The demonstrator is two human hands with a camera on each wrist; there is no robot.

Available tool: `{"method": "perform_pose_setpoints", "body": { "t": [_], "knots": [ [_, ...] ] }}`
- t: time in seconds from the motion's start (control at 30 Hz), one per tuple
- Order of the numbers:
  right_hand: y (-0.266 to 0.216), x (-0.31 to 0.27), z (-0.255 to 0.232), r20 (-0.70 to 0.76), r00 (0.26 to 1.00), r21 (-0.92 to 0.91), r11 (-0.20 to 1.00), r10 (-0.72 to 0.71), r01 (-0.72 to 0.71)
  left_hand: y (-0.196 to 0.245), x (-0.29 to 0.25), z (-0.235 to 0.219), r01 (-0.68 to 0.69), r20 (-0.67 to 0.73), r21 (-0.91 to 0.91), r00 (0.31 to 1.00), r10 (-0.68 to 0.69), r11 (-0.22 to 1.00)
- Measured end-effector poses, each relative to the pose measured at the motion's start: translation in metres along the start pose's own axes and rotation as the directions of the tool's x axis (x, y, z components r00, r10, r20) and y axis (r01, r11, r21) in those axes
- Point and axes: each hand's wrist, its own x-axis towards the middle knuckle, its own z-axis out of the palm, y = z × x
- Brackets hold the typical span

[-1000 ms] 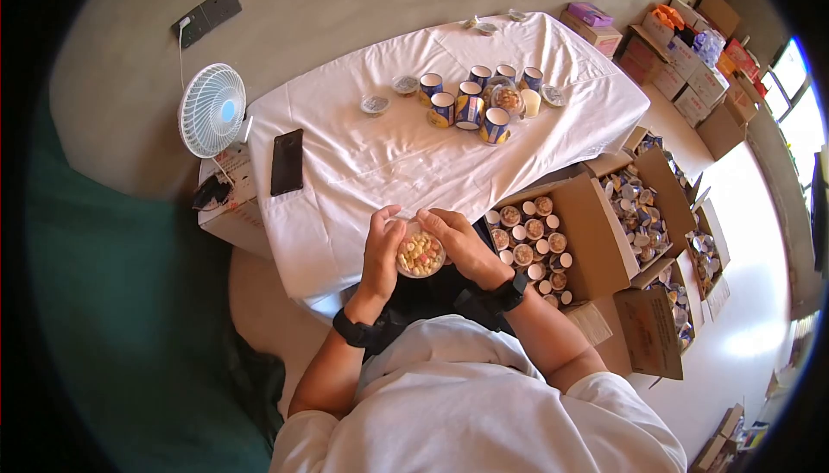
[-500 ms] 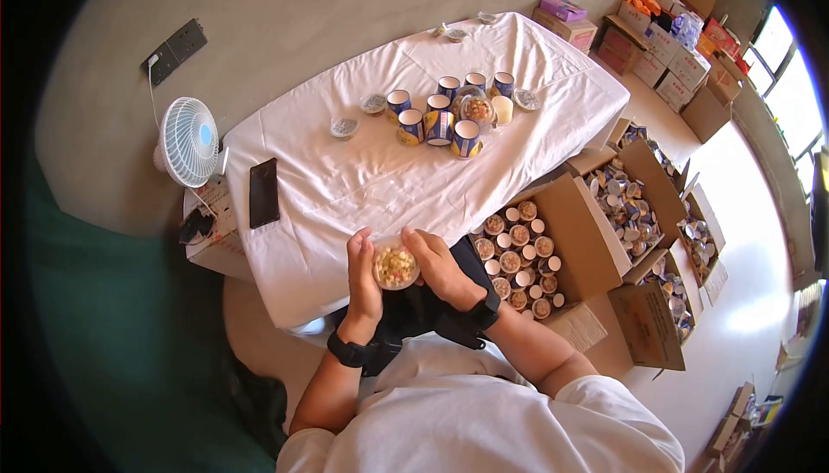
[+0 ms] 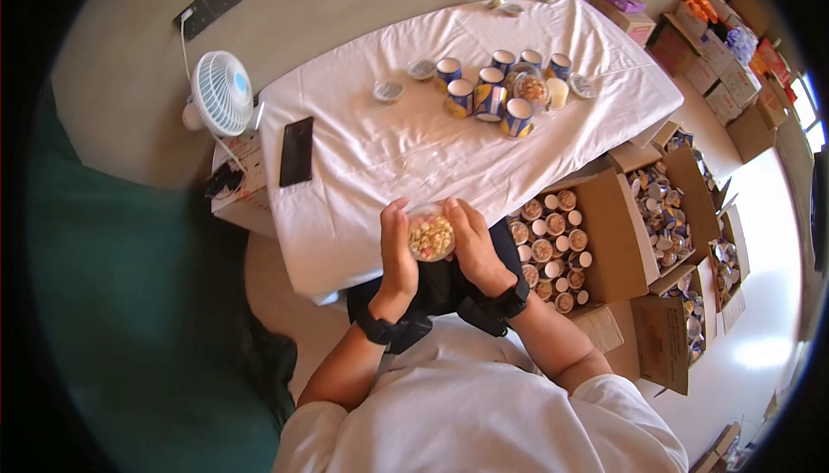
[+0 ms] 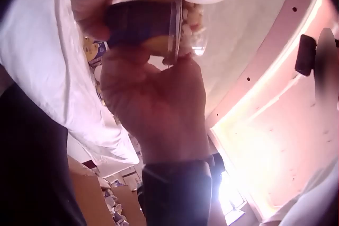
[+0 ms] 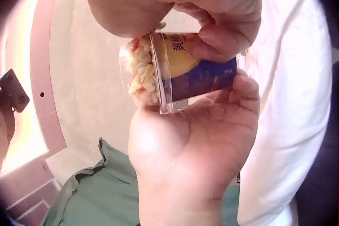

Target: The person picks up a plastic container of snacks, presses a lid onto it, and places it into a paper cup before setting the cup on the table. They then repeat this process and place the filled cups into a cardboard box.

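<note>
A snack cup (image 3: 431, 236) with a clear domed lid is held between both hands just off the table's near edge. Its blue and yellow side (image 5: 204, 72) shows in the right wrist view, and small pale pieces with a few reddish ones fill the dome (image 5: 140, 72). My left hand (image 3: 399, 253) grips the cup from the left, thumb by the lid's rim. From the other side my right hand (image 3: 477, 249) holds it, fingers curled round the body. The cup's base is hidden in the head view.
Several open blue cups (image 3: 490, 102) and a filled one stand on the white-clothed table (image 3: 363, 145), with loose lids (image 3: 389, 91) nearby. A phone (image 3: 296, 152) lies at the left, beside a fan (image 3: 222, 93). Cartons packed with cups (image 3: 557, 240) stand at the right.
The head view has shifted back and forth. Both hands keep hold of the cup; its lid tilted and the pieces inside have shifted about.
</note>
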Motion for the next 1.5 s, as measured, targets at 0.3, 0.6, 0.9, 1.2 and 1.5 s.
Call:
{"method": "perform_pose_setpoints", "body": {
  "t": [0.3, 0.6, 0.9, 1.2, 1.5],
  "knots": [
    [-0.006, 0.002, -0.019, 0.064, 0.997, -0.191, 0.98, -0.034, 0.046, 0.002, 0.009, -0.003, 0.097, 0.19, 0.076, 0.976, -0.11, 0.992],
    [-0.026, 0.0, -0.02, 0.13, 0.984, -0.25, 0.965, 0.12, -0.085, 0.013, 0.014, -0.006, 0.213, 0.267, 0.073, 0.937, -0.225, 0.974],
    [0.009, 0.009, -0.013, 0.017, 0.994, 0.004, 0.995, 0.104, -0.104, -0.028, 0.01, -0.008, 0.094, 0.078, -0.038, 0.993, -0.091, 0.995],
    [0.004, 0.017, -0.009, 0.019, 0.986, 0.015, 0.986, 0.164, -0.164, -0.025, 0.014, -0.013, 0.1, 0.077, -0.006, 0.992, -0.099, 0.995],
    [-0.004, 0.019, -0.018, 0.085, 0.975, -0.105, 0.975, 0.207, -0.198, 0.006, 0.02, -0.013, 0.126, 0.266, 0.097, 0.953, -0.148, 0.987]
  ]
}}
